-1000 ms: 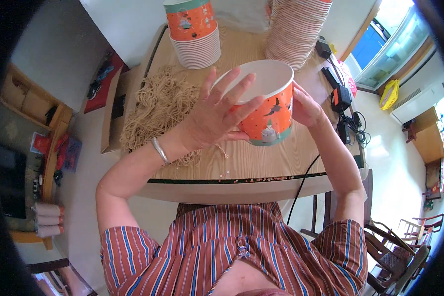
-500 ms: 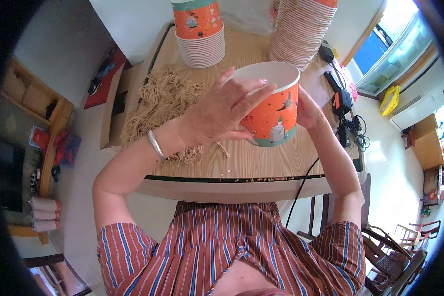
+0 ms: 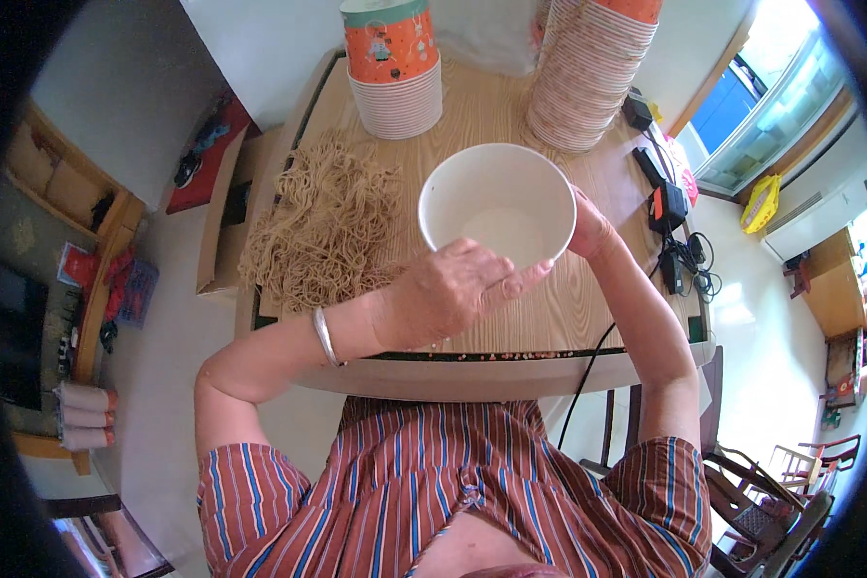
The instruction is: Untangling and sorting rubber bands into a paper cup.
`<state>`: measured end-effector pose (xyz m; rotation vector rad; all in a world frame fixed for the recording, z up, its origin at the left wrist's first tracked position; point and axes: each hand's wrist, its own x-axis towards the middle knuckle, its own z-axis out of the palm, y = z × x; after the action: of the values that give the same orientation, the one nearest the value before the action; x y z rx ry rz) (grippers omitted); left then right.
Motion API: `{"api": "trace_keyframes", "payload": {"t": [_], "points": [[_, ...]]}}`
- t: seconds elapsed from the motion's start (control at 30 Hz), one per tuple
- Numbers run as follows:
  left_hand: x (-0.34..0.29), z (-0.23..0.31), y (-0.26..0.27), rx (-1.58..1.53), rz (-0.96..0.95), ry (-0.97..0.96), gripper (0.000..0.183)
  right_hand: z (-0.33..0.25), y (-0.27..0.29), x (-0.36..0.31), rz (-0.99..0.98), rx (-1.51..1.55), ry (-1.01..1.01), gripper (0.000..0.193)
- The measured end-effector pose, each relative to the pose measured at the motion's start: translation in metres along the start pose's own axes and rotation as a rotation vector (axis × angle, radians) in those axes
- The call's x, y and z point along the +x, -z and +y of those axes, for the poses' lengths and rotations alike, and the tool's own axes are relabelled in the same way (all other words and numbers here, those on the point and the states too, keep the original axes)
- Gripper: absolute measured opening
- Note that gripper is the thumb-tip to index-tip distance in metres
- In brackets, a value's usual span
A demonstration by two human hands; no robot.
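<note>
A paper bucket (image 3: pixel 499 197) is held over the table with its mouth tipped up toward me, so its white inside shows. A small dark spot marks the inner wall near the left of the rim. My right hand (image 3: pixel 591 229) grips the bucket's right side, its fingers partly hidden behind the wall. At the near side, my left hand (image 3: pixel 458 291) lies against the rim, fingers bent over it and partly hidden. Just left of the bucket, a tangled heap of beige cords (image 3: pixel 328 231) covers the table.
Two stacks of nested orange paper buckets stand at the back, a shorter left stack (image 3: pixel 392 77) and a tall right stack (image 3: pixel 588 77). Black power adapters (image 3: pixel 669 207) and cables lie along the right edge. Small bits (image 3: pixel 511 355) line the table's front edge.
The bucket has turned from showing its printed orange side to showing its open inside. My left hand has moved down and nearer, from the bucket's left side to its near rim.
</note>
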<state>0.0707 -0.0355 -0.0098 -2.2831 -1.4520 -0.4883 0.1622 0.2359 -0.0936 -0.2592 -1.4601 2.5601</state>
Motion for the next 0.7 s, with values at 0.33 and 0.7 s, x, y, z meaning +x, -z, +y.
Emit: {"api": "trace_keyframes", "payload": {"t": [0.33,0.7], "points": [[0.011,0.016,-0.015,0.025,0.02,0.085,0.055,-0.069,-0.047,-0.017,0.005,-0.651,-0.075,0.041],[-0.048,-0.04,0.023,-0.17,0.357,0.648,0.02,-0.074,-0.036,0.021,0.031,-0.78,-0.099,0.032]]}}
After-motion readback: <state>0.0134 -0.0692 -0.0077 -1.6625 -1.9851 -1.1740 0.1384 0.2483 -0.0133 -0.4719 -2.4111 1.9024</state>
